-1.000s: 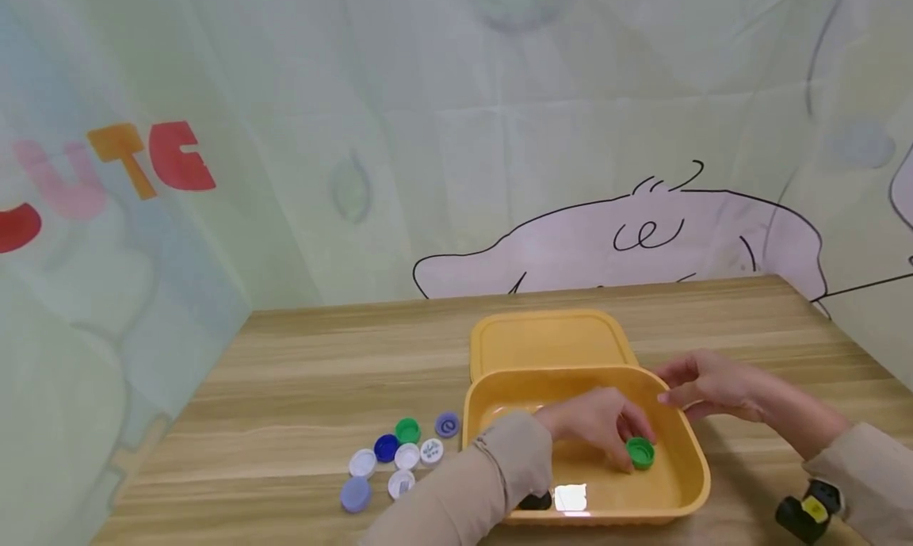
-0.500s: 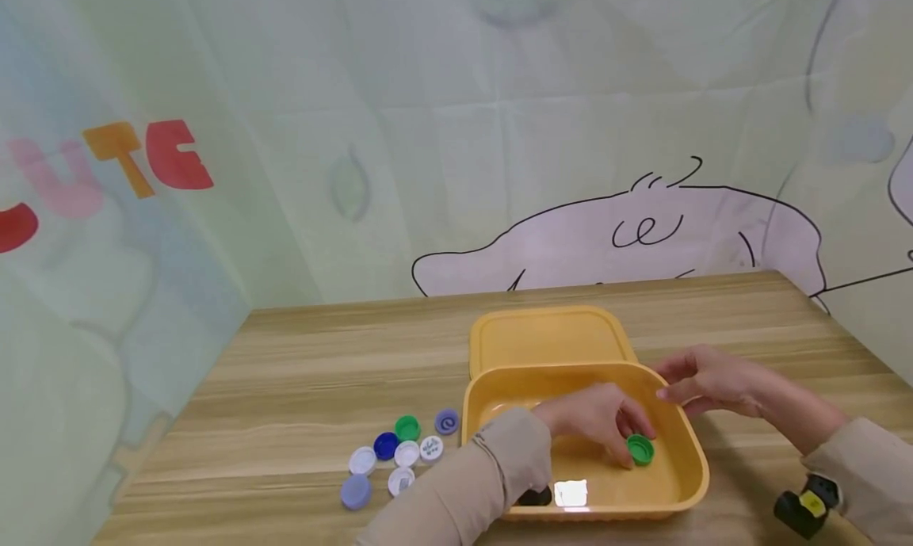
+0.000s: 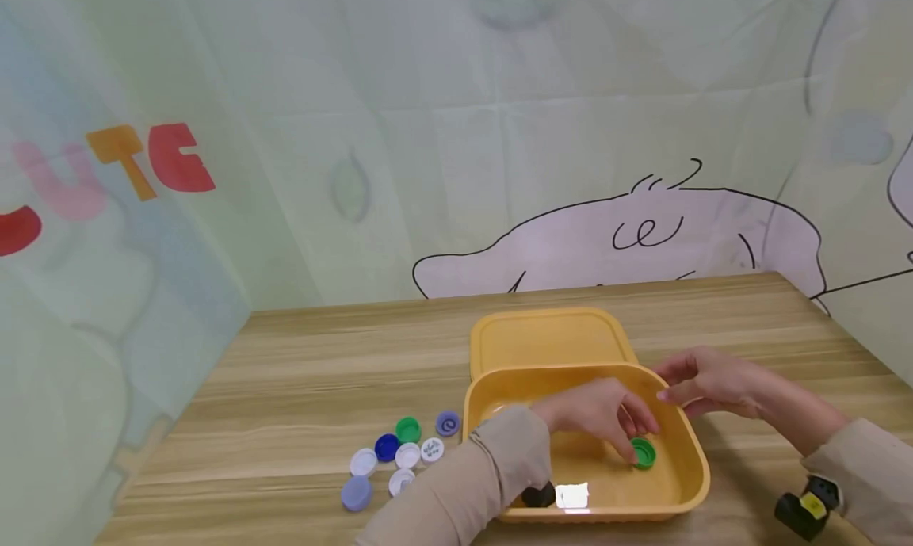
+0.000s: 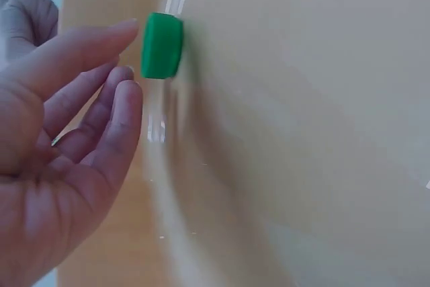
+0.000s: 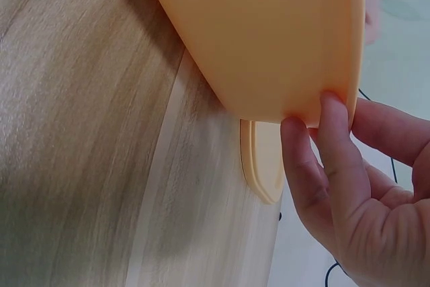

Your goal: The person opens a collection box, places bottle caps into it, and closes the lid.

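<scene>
My left hand (image 3: pixel 599 411) reaches into a yellow plastic box (image 3: pixel 613 490), fingers loosely bent beside a green bottle cap (image 3: pixel 643 454) at the box's right end. In the left wrist view a narrow gap shows between the fingertips and the green cap (image 4: pixel 161 46), which stands on edge against the curved wall. At the far right corner, my right hand (image 3: pixel 713 383) holds the box's rim. The right wrist view shows its fingertips (image 5: pixel 332 109) on the outer wall, with the thumb at the rim.
Left of the box, several bottle caps (image 3: pixel 407 456) in white, blue, purple and green lie on the wooden table (image 3: pixel 299 387). A yellow lid (image 3: pixel 549 340) lies behind the box. Beyond the table hangs a printed curtain (image 3: pixel 357 134).
Earlier my left fingers were around the green cap; now they have opened and drawn slightly up from it, and the cap stays at the wall. The right hand has not moved.
</scene>
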A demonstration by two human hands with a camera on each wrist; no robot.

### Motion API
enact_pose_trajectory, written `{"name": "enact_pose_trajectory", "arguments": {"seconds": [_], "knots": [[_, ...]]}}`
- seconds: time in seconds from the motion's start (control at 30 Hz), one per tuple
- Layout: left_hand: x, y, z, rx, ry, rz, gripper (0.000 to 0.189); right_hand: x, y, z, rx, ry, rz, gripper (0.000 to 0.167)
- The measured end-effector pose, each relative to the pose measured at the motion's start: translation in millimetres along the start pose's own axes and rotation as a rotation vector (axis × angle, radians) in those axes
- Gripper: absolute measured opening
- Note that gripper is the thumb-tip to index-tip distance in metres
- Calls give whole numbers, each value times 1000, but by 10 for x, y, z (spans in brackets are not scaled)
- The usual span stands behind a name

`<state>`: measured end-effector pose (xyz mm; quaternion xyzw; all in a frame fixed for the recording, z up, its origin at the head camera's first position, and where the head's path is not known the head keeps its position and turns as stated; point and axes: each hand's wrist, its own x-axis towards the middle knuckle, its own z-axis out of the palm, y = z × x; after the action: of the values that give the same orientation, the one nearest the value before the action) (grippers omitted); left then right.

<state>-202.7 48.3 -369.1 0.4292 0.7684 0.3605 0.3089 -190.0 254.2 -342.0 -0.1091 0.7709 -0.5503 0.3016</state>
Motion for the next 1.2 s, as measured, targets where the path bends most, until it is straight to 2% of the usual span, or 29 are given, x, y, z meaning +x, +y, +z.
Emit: {"name": "enact_pose_trajectory", "arguments": {"seconds": [0.17,0.4,0.73,0.93,1.2], "knots": [[-32,33,-57,-10,-9,21,36,-3,13,5,18,-7,-6,49],[-102,174,-170,36,-4,-12,37,-12,19,7,28,-30,-32,48],[-297,383,-351,104,-43,54,37,-12,-1,-6,4,-13,-8,48],[-419,387,-384,80,-36,78,36,5,-4,6,-9,-5,-5,49],[-551,373,-415,40,-11,61,38,-3,-12,9,-25,12,9,51]]}}
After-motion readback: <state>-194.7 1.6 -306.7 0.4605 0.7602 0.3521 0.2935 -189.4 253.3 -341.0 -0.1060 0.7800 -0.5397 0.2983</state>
